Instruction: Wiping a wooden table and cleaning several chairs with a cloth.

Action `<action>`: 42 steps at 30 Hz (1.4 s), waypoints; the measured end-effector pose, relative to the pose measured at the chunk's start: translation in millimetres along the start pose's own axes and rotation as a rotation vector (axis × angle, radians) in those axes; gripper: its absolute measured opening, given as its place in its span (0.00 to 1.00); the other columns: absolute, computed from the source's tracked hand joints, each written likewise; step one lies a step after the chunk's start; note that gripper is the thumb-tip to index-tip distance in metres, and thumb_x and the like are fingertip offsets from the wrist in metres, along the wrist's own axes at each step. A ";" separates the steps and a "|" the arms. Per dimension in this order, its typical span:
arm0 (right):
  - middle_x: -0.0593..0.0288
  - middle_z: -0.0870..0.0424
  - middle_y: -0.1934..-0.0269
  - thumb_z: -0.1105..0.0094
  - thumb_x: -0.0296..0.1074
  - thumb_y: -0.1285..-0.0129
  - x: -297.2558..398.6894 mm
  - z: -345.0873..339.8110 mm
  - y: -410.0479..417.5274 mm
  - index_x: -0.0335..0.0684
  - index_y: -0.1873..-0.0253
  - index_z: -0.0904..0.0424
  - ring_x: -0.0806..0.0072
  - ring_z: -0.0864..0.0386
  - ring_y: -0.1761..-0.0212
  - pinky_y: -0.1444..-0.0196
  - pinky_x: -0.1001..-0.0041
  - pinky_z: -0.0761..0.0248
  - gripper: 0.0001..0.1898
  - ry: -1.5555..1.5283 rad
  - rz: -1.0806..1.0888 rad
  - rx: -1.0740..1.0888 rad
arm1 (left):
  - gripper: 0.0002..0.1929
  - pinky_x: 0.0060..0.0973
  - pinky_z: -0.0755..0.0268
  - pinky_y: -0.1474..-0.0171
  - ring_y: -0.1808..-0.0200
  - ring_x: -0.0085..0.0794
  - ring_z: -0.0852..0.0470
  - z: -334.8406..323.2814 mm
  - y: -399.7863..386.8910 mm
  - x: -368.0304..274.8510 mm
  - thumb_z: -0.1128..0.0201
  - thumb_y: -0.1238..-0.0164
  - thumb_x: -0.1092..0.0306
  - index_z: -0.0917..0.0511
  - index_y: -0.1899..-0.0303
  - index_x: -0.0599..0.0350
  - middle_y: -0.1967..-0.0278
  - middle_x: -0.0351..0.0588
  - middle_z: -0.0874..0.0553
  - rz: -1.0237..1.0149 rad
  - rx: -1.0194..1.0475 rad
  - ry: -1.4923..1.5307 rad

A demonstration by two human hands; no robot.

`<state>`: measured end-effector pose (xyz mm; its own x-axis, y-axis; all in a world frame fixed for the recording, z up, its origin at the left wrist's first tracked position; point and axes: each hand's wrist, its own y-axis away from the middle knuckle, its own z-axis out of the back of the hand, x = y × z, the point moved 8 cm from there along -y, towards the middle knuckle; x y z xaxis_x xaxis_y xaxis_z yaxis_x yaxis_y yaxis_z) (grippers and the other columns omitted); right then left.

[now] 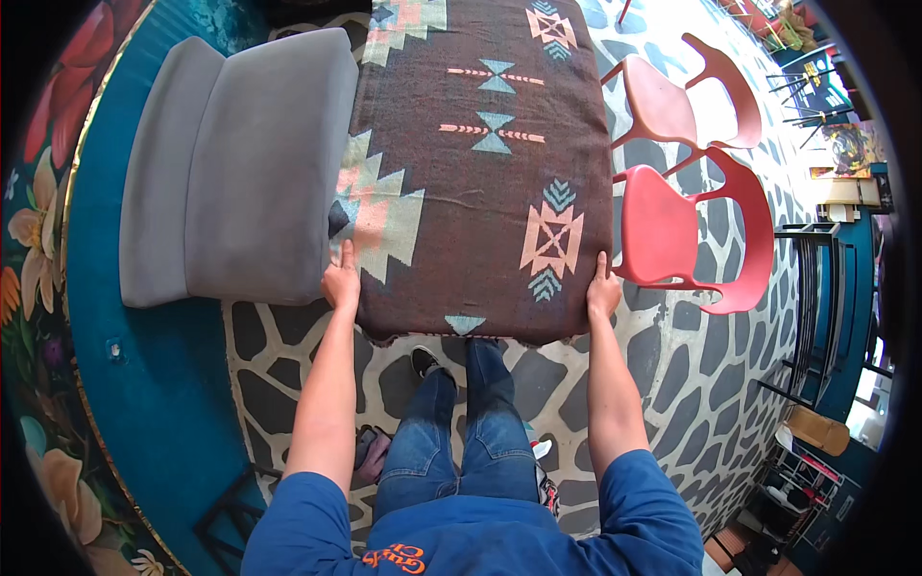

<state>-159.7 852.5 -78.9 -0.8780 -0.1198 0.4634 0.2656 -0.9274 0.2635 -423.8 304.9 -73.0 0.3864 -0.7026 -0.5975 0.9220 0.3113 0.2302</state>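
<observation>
A dark brown woven cloth (475, 216) with pink, cream and pale blue geometric patterns lies over a long table in front of me. My left hand (341, 279) is at its left edge near the front corner, thumb on top and the other fingers hidden beneath or behind the edge. My right hand (603, 288) rests the same way at the right edge, thumb pointing forward along the cloth. The cloth's fringed near edge hangs just before my legs. Small creases run across its middle. Whether the fingers pinch the cloth or the tabletop's sides cannot be seen.
A grey upholstered bench (266, 173) stands close along the left side. Two red plastic chairs (659, 223) (663, 101) face the right side. Black metal racks (817, 309) stand farther right. A bag (374, 453) lies on the stone-patterned floor (648, 367) by my legs.
</observation>
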 end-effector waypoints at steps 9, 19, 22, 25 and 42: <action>0.39 0.12 0.59 0.60 0.79 0.34 -19.5 -10.3 -17.3 0.36 0.57 0.14 0.42 0.16 0.50 0.47 0.52 0.26 0.44 -0.018 0.029 0.061 | 0.47 0.46 0.26 0.43 0.46 0.61 0.16 -14.6 -5.7 41.9 0.52 0.34 0.21 0.15 0.49 0.66 0.54 0.70 0.13 0.054 0.021 -0.098; 0.48 0.13 0.64 0.50 0.58 0.24 -89.9 20.3 17.2 0.36 0.61 0.15 0.55 0.17 0.60 0.54 0.60 0.27 0.28 -0.114 0.183 -0.039 | 0.27 0.36 0.29 0.59 0.69 0.39 0.23 44.1 25.6 70.3 0.39 0.26 0.40 0.22 0.64 0.61 0.72 0.51 0.17 -0.217 -0.040 0.049; 0.50 0.15 0.71 0.48 0.55 0.24 -105.3 55.1 0.3 0.37 0.64 0.14 0.57 0.18 0.67 0.60 0.59 0.29 0.26 -0.228 0.124 -0.206 | 0.25 0.41 0.26 0.52 0.58 0.46 0.16 58.4 12.4 81.9 0.39 0.28 0.37 0.19 0.55 0.53 0.61 0.53 0.12 -0.172 -0.074 -0.016; 0.58 0.21 0.77 0.49 0.62 0.26 -126.4 39.8 -8.8 0.37 0.65 0.19 0.65 0.19 0.74 0.69 0.61 0.28 0.30 -0.253 -0.020 0.078 | 0.35 0.47 0.29 0.39 0.40 0.54 0.19 56.0 13.2 124.5 0.40 0.34 0.30 0.23 0.41 0.51 0.43 0.58 0.16 0.182 0.008 -0.346; 0.47 0.15 0.64 0.38 0.56 0.30 -122.3 19.8 51.7 0.33 0.55 0.24 0.55 0.15 0.66 0.59 0.58 0.22 0.25 -0.173 -0.153 0.127 | 0.26 0.46 0.25 0.51 0.58 0.51 0.14 -51.3 178.7 91.1 0.38 0.28 0.41 0.21 0.62 0.61 0.61 0.59 0.12 0.195 0.011 -0.097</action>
<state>-30.7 826.2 -105.2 -0.8334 0.0911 0.5452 0.1922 -0.8770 0.4404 -225.1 329.3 -125.7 0.5578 -0.6882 -0.4640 0.8294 0.4408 0.3432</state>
